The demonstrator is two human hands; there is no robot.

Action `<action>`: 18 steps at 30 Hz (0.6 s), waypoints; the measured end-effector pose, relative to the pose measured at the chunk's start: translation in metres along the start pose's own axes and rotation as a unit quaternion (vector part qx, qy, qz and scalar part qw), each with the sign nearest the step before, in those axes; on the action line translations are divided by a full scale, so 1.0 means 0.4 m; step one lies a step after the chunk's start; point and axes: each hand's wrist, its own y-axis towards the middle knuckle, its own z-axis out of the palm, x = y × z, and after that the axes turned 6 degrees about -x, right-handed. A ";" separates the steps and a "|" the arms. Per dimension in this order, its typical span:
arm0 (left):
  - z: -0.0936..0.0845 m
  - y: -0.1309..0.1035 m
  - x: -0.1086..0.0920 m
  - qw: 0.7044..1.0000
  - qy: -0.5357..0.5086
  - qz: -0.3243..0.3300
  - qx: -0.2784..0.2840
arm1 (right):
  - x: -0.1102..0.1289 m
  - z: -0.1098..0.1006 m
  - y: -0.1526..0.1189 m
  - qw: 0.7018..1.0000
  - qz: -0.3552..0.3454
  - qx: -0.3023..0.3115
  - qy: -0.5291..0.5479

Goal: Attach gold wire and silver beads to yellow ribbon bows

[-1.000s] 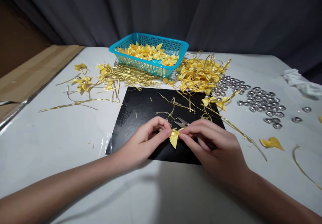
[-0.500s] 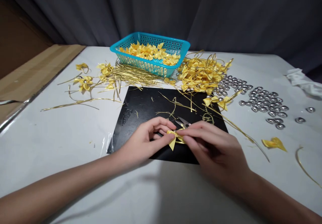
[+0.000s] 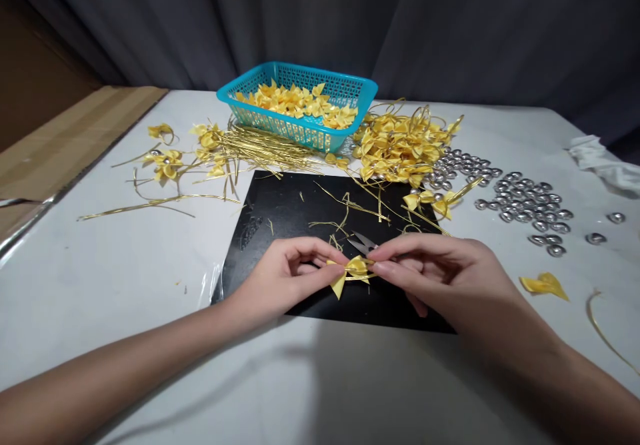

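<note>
Thumb and fingers of my left hand (image 3: 285, 275) pinch a yellow ribbon flower (image 3: 356, 268) above the black mat (image 3: 270, 212). My right hand (image 3: 440, 272) pinches a thin gold wire (image 3: 369, 265) at the flower's right side. Another stretch of gold wire runs below the petals. Just beyond the fingertips, scissors (image 3: 363, 240) lie on the mat, their handles hidden behind my right hand. Thin gold wire scraps (image 3: 345, 215) are scattered near the blades.
A teal basket (image 3: 370, 92) holds yellow ribbon pieces. Beside it lie a bundle of gold wires (image 3: 270, 148) and a heap of yellow flowers (image 3: 400, 145). Silver beads (image 3: 525, 205) spread to the right, near a loose yellow piece (image 3: 544, 285). Cardboard (image 3: 75, 138) borders the left.
My right hand has drawn back to the right and turned, its pinch now on the wire beside the flower. More of the flower shows between my hands.
</note>
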 end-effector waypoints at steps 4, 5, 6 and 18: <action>0.002 -0.003 -0.005 1.000 0.002 -0.021 0.000 | 0.002 0.008 -0.001 0.996 -0.064 0.025 -0.054; 0.003 -0.003 -0.007 1.000 0.001 -0.027 0.000 | 0.001 0.011 0.000 0.994 -0.081 0.029 -0.065; 0.004 -0.002 -0.008 1.000 0.001 -0.031 0.000 | -0.001 0.013 0.000 0.993 -0.092 0.030 -0.074; -0.007 0.003 0.009 0.999 0.003 -0.030 0.017 | -0.013 0.016 0.001 0.985 -0.120 0.014 -0.125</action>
